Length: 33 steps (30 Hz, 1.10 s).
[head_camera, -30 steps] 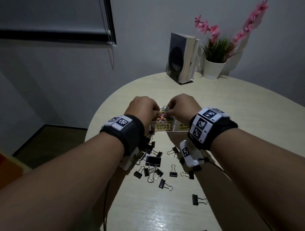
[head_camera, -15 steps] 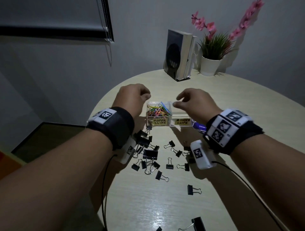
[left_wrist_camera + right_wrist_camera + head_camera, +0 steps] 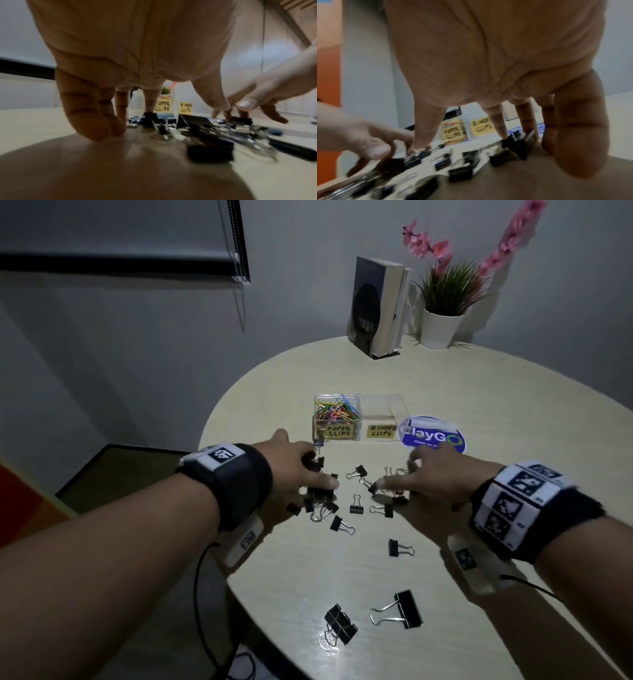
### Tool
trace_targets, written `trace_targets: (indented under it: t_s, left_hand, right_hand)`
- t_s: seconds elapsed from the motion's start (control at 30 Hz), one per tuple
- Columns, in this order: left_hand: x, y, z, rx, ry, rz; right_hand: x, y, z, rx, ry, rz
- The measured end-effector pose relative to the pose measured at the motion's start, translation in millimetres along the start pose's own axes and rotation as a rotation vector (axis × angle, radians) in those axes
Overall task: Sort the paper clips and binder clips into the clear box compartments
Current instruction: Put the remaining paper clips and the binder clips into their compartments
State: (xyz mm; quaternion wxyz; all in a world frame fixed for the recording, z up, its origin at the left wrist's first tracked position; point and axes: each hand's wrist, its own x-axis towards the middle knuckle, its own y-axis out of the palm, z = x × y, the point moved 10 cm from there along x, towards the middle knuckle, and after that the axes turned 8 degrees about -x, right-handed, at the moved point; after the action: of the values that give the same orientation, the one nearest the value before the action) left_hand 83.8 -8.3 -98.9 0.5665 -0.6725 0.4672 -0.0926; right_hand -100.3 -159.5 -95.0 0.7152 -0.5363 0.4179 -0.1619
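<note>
The clear box (image 3: 397,405) stands mid-table with two yellow labels. Its left compartment holds coloured paper clips (image 3: 337,414); the right compartment (image 3: 378,409), labelled for binder clips, holds nothing. Black binder clips (image 3: 356,506) lie scattered in front of it, and a denser heap (image 3: 322,498) sits under my left hand (image 3: 315,474). That hand is spread over the heap, fingertips (image 3: 102,132) down on the table. My right hand (image 3: 399,474) is spread over the clips to the right, with two fingers (image 3: 501,129) touching one black clip (image 3: 517,147). Neither hand grips anything.
A round blue sticker (image 3: 433,436) lies right of the box. Books in a stand (image 3: 376,309) and a potted plant (image 3: 442,320) are at the far edge. Two large binder clips (image 3: 407,607) and a clip bundle (image 3: 340,623) lie near the front edge. The table ends just left of my left wrist.
Both hands left the paper clips in the left compartment, drew apart, then came back and down onto the binder clips in front of the box.
</note>
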Motion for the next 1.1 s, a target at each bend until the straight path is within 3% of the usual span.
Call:
trace_targets:
  t_s: [0.13, 0.27, 0.63, 0.77, 0.87, 1.1]
  left_hand:
    - [-1.1, 13.2, -23.2, 0.058, 0.078, -0.037]
    - [3.0, 8.2, -31.2, -0.071, 0.147, -0.103]
    - [4.7, -12.2, -29.4, -0.304, 0.200, -0.276]
    - [3.2, -3.8, -25.9, -0.380, 0.170, -0.186]
    - [-1.7, 12.6, -35.4, -0.290, 0.214, -0.084]
    - [-3.5, 4.5, -44.8, -0.239, 0.262, -0.146]
  right_hand:
    - [-10.3, 12.9, 39.4, -0.091, -0.101, -0.044]
    - [-12.1, 5.1, 55.0, -0.048, -0.210, -0.138]
    - [-5.0, -4.1, 35.9, 0.105, -0.155, -0.222]
    - [-11.2, -4.6, 41.3, 0.043, -0.203, -0.205]
    - [-15.7, -2.9, 50.6, -0.020, -0.263, -0.211]
    - [-12.0, -9.3, 50.7, -0.008, -0.281, -0.292]
